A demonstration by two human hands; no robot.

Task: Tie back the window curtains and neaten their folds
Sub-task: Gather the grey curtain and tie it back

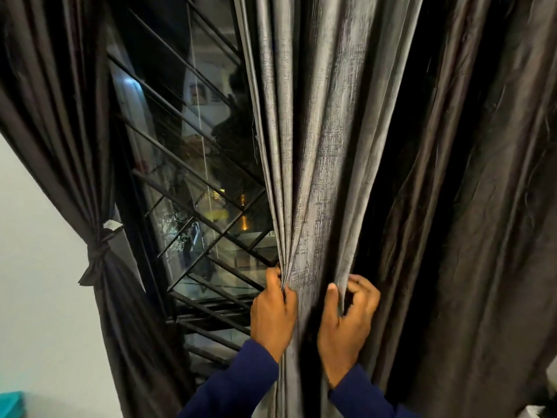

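Hanging at centre, grey textured curtain [319,146] falls in vertical pleats beside window grille [193,182]. Left hand [272,315] pinches gathered folds at curtain's window-side edge. Right hand [346,321] grips next fold, thumb pressed flat, fingers curled behind. Dark curtain [75,116] at far left already bound with tieback [96,254].

The middle curtain [316,146] is silvery grey with a mottled, brushed texture, while the side curtains [482,206] are dark brownish black with a faint sheen. The window grille [193,188] is black in a diagonal lattice, the sleeves [238,384] navy blue, and the wall [39,282] pale grey-white.
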